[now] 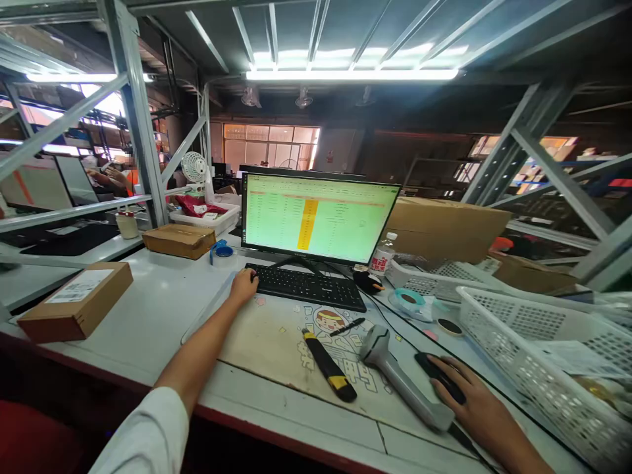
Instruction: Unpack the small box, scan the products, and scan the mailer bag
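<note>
My left hand [243, 286] rests on the left end of the black keyboard [306, 286], its fingers bent over the keys and holding nothing. My right hand [471, 395] lies over a black computer mouse [440, 377], fingers draped along it. Left of the mouse, a grey barcode scanner [402, 382] lies on the printed desk mat [257, 342]. Beside it are a black-and-yellow utility knife [329, 365] and a black pen [347, 326]. Behind the keyboard stands a monitor [320, 217] with a spreadsheet and one orange column; its text is too small to read.
A labelled cardboard box [79, 299] lies at the left, with another box [179, 241] behind it. Blue tape [222, 253] sits near the monitor. A bottle [382, 255], teal tape roll [409, 299] and white basket [533, 355] stand right. Another person's hands [109, 178] show far left.
</note>
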`<control>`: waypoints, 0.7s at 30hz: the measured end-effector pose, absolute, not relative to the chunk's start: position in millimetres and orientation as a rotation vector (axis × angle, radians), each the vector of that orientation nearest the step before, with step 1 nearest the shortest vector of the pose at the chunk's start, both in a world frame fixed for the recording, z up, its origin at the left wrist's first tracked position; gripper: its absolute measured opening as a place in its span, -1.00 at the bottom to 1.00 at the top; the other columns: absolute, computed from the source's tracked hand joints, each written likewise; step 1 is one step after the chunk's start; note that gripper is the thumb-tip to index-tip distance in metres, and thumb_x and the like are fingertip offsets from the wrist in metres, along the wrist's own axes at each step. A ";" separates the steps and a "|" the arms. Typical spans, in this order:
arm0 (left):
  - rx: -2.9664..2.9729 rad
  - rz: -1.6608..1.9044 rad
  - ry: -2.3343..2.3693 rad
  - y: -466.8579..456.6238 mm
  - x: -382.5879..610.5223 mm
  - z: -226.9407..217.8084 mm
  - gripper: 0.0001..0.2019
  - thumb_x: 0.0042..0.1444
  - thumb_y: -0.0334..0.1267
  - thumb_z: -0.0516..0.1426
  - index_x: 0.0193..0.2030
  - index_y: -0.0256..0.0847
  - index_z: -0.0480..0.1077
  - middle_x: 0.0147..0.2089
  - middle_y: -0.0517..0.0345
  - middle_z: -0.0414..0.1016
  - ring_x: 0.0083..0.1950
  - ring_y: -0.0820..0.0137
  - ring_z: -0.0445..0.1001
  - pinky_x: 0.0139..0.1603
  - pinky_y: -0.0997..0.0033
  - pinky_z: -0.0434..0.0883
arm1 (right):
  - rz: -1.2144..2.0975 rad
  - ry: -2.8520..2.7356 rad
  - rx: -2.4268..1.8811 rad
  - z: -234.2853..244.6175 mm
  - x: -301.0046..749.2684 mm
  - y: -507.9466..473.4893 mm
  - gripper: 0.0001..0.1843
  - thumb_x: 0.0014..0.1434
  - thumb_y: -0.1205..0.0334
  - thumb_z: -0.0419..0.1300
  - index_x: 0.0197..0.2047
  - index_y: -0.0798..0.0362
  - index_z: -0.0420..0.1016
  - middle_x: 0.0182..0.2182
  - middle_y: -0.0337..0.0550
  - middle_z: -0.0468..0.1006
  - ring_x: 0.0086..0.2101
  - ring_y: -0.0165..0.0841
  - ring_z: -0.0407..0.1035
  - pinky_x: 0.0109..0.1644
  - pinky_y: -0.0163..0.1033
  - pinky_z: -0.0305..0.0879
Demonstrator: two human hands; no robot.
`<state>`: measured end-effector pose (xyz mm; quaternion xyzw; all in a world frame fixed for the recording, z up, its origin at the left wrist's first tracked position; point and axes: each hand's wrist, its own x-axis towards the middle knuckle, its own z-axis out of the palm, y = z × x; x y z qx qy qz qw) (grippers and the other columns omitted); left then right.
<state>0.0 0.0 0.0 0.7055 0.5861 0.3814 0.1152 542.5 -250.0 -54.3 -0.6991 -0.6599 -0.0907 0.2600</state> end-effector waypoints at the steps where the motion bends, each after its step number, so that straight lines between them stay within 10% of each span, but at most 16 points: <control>1: 2.078 1.126 1.747 4.6 4.0 -4.8 -0.75 0.32 -0.30 0.08 0.06 -0.26 0.48 0.17 -0.16 0.51 0.24 0.08 0.43 0.32 0.07 0.32 | -0.237 -1.796 -1.880 -55.1 543.4 -249.5 -0.32 0.18 -0.33 0.08 0.22 -0.18 0.56 0.21 -0.04 0.49 0.13 0.01 0.48 0.21 0.15 0.48; 21: 2.387 0.632 1.791 -15.8 13.1 -24.9 -0.30 0.38 0.14 -0.01 0.51 -0.25 0.18 0.58 -0.16 0.06 0.58 -0.13 -0.05 0.58 -0.08 -0.06 | -0.129 -1.739 -1.756 -55.7 542.3 -249.3 -0.46 0.04 -0.24 0.25 0.13 -0.79 0.46 0.13 -0.22 0.53 0.07 0.16 0.49 0.13 0.27 0.46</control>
